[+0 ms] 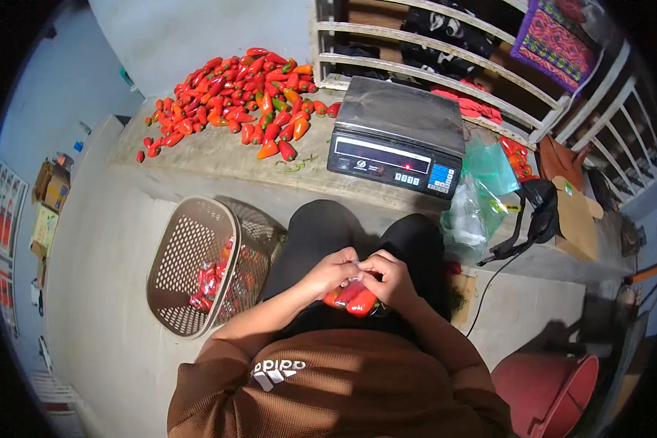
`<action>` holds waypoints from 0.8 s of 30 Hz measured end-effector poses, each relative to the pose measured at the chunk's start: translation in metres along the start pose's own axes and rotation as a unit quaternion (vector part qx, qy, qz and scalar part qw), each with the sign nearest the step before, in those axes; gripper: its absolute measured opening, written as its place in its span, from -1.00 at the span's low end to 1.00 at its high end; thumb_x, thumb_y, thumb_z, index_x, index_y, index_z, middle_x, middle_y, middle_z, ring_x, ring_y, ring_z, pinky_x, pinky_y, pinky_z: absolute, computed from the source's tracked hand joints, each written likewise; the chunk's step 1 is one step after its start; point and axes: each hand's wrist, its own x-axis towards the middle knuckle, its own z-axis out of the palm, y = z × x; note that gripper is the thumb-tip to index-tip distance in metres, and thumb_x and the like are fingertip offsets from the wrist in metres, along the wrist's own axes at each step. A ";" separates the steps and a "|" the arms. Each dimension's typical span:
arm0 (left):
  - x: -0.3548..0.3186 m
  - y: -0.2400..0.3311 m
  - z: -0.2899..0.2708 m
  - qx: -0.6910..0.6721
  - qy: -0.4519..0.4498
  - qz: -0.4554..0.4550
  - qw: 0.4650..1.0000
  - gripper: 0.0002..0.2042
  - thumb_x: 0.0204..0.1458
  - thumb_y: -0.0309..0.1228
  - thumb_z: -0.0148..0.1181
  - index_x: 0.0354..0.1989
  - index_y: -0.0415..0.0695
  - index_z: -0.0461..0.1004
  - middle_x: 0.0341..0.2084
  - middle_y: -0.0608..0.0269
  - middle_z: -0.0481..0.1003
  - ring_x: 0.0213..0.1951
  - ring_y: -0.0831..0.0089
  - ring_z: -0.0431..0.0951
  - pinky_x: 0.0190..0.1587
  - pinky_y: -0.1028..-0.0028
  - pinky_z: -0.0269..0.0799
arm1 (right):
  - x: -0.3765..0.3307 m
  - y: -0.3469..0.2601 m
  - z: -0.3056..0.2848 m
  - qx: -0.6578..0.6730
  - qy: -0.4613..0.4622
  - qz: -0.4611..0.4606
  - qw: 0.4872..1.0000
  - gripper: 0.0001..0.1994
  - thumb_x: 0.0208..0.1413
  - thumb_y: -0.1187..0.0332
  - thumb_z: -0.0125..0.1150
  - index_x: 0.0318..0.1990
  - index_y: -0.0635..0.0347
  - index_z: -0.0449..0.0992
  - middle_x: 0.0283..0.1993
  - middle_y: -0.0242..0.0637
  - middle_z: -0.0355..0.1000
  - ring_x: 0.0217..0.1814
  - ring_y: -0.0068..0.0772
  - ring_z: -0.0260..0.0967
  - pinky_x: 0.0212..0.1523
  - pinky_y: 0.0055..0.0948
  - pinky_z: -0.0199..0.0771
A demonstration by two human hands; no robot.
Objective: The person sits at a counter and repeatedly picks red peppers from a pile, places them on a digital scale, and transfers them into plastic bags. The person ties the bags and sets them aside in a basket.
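Observation:
A clear plastic bag of red peppers point(358, 300) rests in my lap, its neck gathered at the top. My left hand point(333, 271) pinches the gathered plastic from the left. Against it, my right hand point(388, 279) closes on the same neck from the right, with the fingertips of both hands meeting. Just what lies between the fingertips is too small to make out. Beyond my knees, a grey digital scale point(398, 109) sits on the concrete ledge, with nothing on its platform.
Loose red and orange peppers point(233, 98) are heaped on the ledge point(219, 157) at the far left. A brown plastic basket point(169, 281) with bagged peppers stands left of my legs. Clear plastic bags point(474, 208), a cardboard box point(577, 219) and a red bucket point(551, 394) are at right.

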 end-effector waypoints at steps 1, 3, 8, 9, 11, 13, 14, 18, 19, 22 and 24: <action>0.000 -0.001 0.003 0.010 0.007 0.009 1.000 -0.92 -0.15 -0.56 0.02 -0.50 -0.14 0.27 -0.64 0.43 0.26 -0.57 0.67 0.25 -0.55 0.65 0.14 | 0.002 0.002 -0.002 0.006 -0.014 0.005 1.000 -0.88 -0.26 0.53 0.12 -0.46 0.26 0.44 -0.47 -0.14 0.34 -0.47 -0.23 0.35 -0.43 -0.46 0.34; -0.001 0.001 0.010 0.029 0.030 0.031 0.999 -0.92 -0.16 -0.56 0.02 -0.50 -0.14 0.26 -0.65 0.43 0.25 -0.59 0.67 0.24 -0.58 0.65 0.12 | 0.003 0.007 -0.008 -0.012 -0.029 0.027 0.999 -0.91 -0.23 0.54 0.11 -0.47 0.26 0.43 -0.48 -0.19 0.35 -0.47 -0.31 0.35 -0.42 -0.48 0.33; -0.011 0.016 0.023 0.347 0.054 0.162 0.922 -0.87 -0.19 -0.49 0.04 -0.42 -0.23 0.32 -0.54 0.11 0.40 -0.43 0.26 0.45 -0.37 0.41 0.32 | -0.008 0.024 -0.009 0.105 -0.036 0.171 0.979 -0.93 -0.16 0.52 0.09 -0.44 0.26 0.42 -0.51 -0.33 0.35 -0.47 -0.59 0.29 -0.42 -0.55 0.30; -0.014 0.022 0.023 0.354 0.034 0.155 0.922 -0.85 -0.20 -0.48 0.05 -0.41 -0.23 0.32 -0.52 0.06 0.41 -0.40 0.22 0.46 -0.36 0.40 0.32 | -0.009 0.024 -0.008 0.094 -0.026 0.171 0.980 -0.93 -0.14 0.51 0.08 -0.43 0.25 0.41 -0.52 -0.35 0.34 -0.47 -0.63 0.27 -0.42 -0.57 0.29; -0.011 0.017 0.021 0.367 0.043 0.200 0.907 -0.85 -0.19 -0.48 0.04 -0.40 -0.20 0.33 -0.50 0.09 0.42 -0.38 0.20 0.46 -0.33 0.38 0.33 | -0.007 0.023 -0.005 0.082 -0.018 0.172 0.982 -0.91 -0.14 0.50 0.08 -0.41 0.24 0.39 -0.52 -0.36 0.34 -0.47 -0.68 0.24 -0.44 -0.58 0.28; -0.010 0.015 0.022 0.350 0.051 0.236 0.905 -0.86 -0.19 -0.49 0.03 -0.39 -0.18 0.33 -0.49 0.11 0.42 -0.37 0.18 0.45 -0.32 0.36 0.33 | -0.005 0.020 -0.003 0.082 -0.017 0.173 0.981 -0.89 -0.15 0.50 0.08 -0.40 0.23 0.35 -0.52 -0.35 0.34 -0.48 -0.69 0.23 -0.46 -0.58 0.28; -0.012 0.015 0.023 0.332 0.052 0.219 0.916 -0.87 -0.19 -0.50 0.02 -0.40 -0.17 0.33 -0.48 0.11 0.40 -0.36 0.16 0.44 -0.32 0.34 0.32 | -0.005 0.017 -0.003 0.053 -0.028 0.173 0.983 -0.91 -0.15 0.51 0.08 -0.42 0.23 0.34 -0.55 -0.40 0.30 -0.50 -0.70 0.20 -0.47 -0.60 0.25; -0.016 0.015 0.030 0.405 0.081 0.248 0.877 -0.88 -0.19 -0.51 0.01 -0.42 -0.19 0.31 -0.48 0.07 0.39 -0.35 0.10 0.42 -0.32 0.31 0.32 | -0.007 0.014 0.000 -0.102 -0.024 0.100 0.989 -0.92 -0.17 0.53 0.08 -0.47 0.23 0.32 -0.61 -0.49 0.23 -0.56 -0.70 0.15 -0.54 -0.62 0.18; -0.013 0.013 0.028 0.404 0.081 0.251 0.876 -0.88 -0.19 -0.51 0.00 -0.42 -0.19 0.32 -0.48 0.07 0.39 -0.35 0.09 0.42 -0.32 0.31 0.32 | -0.007 0.016 0.002 -0.148 -0.014 0.064 0.987 -0.91 -0.17 0.52 0.09 -0.47 0.23 0.32 -0.61 -0.48 0.23 -0.56 -0.69 0.15 -0.55 -0.60 0.18; -0.007 0.010 0.023 0.390 0.063 0.227 0.890 -0.88 -0.20 -0.52 -0.01 -0.43 -0.21 0.32 -0.48 0.06 0.40 -0.35 0.09 0.43 -0.32 0.29 0.32 | -0.007 0.012 0.005 -0.175 -0.005 0.060 0.983 -0.92 -0.14 0.51 0.09 -0.44 0.24 0.34 -0.52 -0.29 0.35 -0.50 -0.61 0.28 -0.47 -0.53 0.28; -0.005 0.012 0.019 0.363 0.032 0.169 0.916 -0.88 -0.21 -0.52 0.00 -0.44 -0.22 0.31 -0.49 0.05 0.41 -0.36 0.09 0.43 -0.33 0.28 0.32 | -0.006 -0.001 -0.001 -0.094 -0.026 0.138 0.986 -0.90 -0.14 0.49 0.12 -0.43 0.25 0.35 -0.52 -0.30 0.36 -0.48 -0.62 0.29 -0.44 -0.55 0.29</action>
